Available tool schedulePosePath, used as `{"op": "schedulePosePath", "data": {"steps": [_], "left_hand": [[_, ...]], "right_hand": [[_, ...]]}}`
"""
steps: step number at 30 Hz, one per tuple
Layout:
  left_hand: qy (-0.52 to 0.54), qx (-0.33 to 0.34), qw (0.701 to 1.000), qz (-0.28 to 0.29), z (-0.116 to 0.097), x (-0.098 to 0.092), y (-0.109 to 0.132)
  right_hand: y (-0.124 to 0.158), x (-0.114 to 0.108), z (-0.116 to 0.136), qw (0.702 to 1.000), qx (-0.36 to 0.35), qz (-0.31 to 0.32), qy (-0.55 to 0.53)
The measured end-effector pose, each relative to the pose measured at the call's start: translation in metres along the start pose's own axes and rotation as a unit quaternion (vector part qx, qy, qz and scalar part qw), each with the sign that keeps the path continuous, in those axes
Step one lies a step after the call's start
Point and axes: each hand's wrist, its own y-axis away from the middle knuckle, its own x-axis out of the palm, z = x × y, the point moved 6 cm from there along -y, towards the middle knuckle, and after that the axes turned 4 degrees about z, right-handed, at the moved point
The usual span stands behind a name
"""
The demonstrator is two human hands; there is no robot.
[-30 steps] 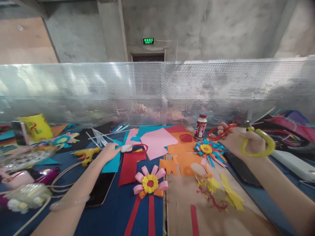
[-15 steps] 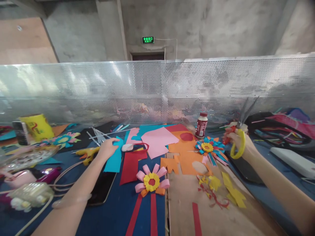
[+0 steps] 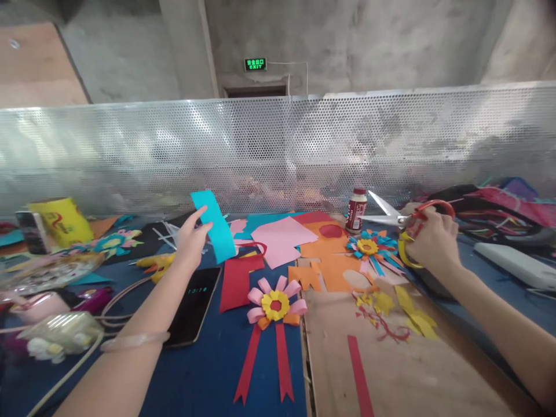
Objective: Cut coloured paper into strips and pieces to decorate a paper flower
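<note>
My left hand [image 3: 190,242] pinches a strip of light blue paper [image 3: 214,225] and holds it up above the blue table [image 3: 204,370]. My right hand [image 3: 430,240] is closed round the red and yellow handles of a pair of scissors [image 3: 397,219], whose open blades point left toward a small red-capped glue bottle [image 3: 355,209]. Between the hands lie pink [image 3: 282,237], orange [image 3: 334,266] and red [image 3: 237,278] paper sheets. A pink and yellow paper flower with red ribbons [image 3: 274,304] lies in front of me. A blue and yellow paper flower [image 3: 369,247] sits by my right hand.
A black phone [image 3: 193,304] lies under my left forearm. A yellow glue gun [image 3: 152,263], a yellow cup [image 3: 63,223] and clutter fill the left. A brown board [image 3: 391,370] holds yellow and red scraps. A perforated metal screen [image 3: 278,150] closes off the back.
My left hand has lifted the light blue strip off the table. My right hand has turned the scissors from pointing up to pointing left, with the blades open.
</note>
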Motion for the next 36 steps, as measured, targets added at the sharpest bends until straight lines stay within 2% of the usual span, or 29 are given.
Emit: {"op": "schedulePosePath", "data": {"steps": [3,5,10,13,23,32,36], "left_hand": [[0.154,-0.006,0.988,0.031,-0.003,0.010,0.002],[0.207,-0.037,0.976,0.045,0.003,0.015,0.004],[0.159,-0.112,0.978,0.080,0.026,0.020,0.009],[0.119,-0.125,0.980,0.102,0.030,0.021,0.011],[0.005,-0.043,0.992,0.116,0.011,0.028,0.013],[-0.056,-0.014,0.997,0.053,0.012,0.025,0.011],[-0.067,0.005,0.997,0.041,0.009,0.025,0.011]], "right_hand": [[0.002,-0.002,0.005,0.999,-0.025,-0.017,0.019],[0.003,-0.003,0.008,0.998,-0.041,-0.032,0.029],[0.007,-0.004,0.013,0.994,-0.086,-0.056,0.039],[0.008,-0.005,0.014,0.992,-0.105,-0.065,0.032],[0.008,-0.014,0.025,0.984,-0.161,-0.075,0.002],[0.007,-0.020,0.036,0.981,-0.172,-0.084,-0.039],[0.008,-0.024,0.044,0.979,-0.164,-0.083,-0.083]]}}
